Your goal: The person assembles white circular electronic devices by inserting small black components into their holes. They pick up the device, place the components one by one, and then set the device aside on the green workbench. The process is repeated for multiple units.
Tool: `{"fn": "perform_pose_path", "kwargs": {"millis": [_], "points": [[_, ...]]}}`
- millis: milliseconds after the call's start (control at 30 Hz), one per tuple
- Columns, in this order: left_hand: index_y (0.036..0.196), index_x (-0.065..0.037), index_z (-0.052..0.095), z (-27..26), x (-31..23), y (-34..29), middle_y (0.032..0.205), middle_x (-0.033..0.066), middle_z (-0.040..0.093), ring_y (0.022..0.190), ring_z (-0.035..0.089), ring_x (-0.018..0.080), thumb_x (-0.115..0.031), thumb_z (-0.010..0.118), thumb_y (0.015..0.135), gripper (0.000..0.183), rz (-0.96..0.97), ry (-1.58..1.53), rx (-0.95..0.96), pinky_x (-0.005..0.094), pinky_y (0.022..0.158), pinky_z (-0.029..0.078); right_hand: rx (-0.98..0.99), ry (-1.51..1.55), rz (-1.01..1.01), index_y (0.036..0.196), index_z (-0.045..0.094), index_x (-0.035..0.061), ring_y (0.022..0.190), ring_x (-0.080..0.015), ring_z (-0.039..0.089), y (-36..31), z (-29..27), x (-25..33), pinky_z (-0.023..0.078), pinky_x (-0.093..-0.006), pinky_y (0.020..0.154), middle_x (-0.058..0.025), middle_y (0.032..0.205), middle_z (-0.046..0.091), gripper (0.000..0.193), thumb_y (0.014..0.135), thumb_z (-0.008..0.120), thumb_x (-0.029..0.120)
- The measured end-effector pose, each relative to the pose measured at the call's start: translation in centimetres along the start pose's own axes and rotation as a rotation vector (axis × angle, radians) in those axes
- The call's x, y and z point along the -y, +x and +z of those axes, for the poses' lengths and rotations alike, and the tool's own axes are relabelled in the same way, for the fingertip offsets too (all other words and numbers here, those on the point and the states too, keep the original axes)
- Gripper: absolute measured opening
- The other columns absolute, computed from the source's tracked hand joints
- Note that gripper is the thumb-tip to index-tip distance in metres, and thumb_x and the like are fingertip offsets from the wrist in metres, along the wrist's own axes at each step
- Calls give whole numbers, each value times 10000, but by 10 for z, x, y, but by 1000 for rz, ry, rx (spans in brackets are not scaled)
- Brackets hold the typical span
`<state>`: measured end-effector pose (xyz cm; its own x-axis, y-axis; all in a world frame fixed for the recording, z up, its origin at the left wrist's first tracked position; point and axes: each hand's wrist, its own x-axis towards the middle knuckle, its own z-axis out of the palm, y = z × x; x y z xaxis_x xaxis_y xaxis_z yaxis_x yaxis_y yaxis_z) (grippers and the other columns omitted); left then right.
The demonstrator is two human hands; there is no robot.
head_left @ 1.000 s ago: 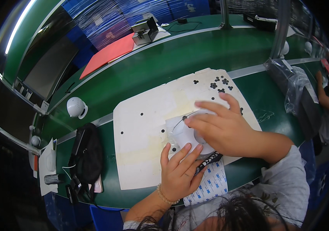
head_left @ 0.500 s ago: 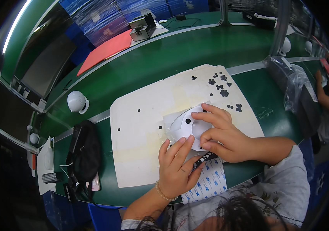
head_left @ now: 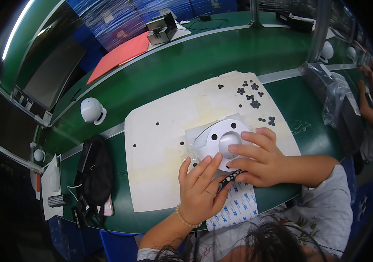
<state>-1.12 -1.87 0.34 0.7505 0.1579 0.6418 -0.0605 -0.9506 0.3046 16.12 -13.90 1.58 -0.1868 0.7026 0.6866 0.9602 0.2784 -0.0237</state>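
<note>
A white round base (head_left: 204,146) with a bowl-like hollow lies on a clear plastic bag over the white board. Black round pads (head_left: 214,137) show on its face. My left hand (head_left: 199,187) rests two fingertips on the base's near left edge. Between its thumb and fingers it holds a black strip with cut-out holes (head_left: 230,178). My right hand (head_left: 263,159) lies over the right side of the base, fingers spread and touching it; they hide part of the rim. Under the hands is a white backing sheet with blue print (head_left: 239,207).
On the white board (head_left: 156,174) lie loose black pads and several black clusters (head_left: 255,104) at the far right. A white camera-like device (head_left: 91,110) stands at the left, beyond a black bag (head_left: 97,166). Plastic-wrapped dark material (head_left: 335,105) lies at right.
My right hand has opened from a pinch and shifted slightly down and right, uncovering the hollow and a black pad at the far edge. My left hand has stayed in place.
</note>
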Motion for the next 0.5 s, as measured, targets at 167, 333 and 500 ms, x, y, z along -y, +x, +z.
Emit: {"fn": "perform_pose_path", "kwargs": {"millis": [167,333,500], "points": [[777,-71,623,0,-2,1,1244,112,522,1181,424,231,-157,680,699,129,-20,-7,-6,474,1000,229,-44,16,61,976,618,160,1159,-260,422,4,-7,-6,261,-434,915,-45,1200,523,263,774,607,329],[765,-67,619,1,-1,0,1244,114,521,1178,428,233,-138,676,684,122,-13,-24,-10,489,998,221,-97,282,72,898,642,160,1137,-256,440,15,-1,4,303,-412,878,-41,1184,533,171,755,652,254],[731,-58,598,-2,0,-1,1250,116,517,1172,436,238,-123,666,681,106,-9,-10,5,507,996,215,-158,260,-115,814,639,150,1154,-266,425,9,7,11,316,-403,871,-36,1173,538,122,726,689,218]]}}
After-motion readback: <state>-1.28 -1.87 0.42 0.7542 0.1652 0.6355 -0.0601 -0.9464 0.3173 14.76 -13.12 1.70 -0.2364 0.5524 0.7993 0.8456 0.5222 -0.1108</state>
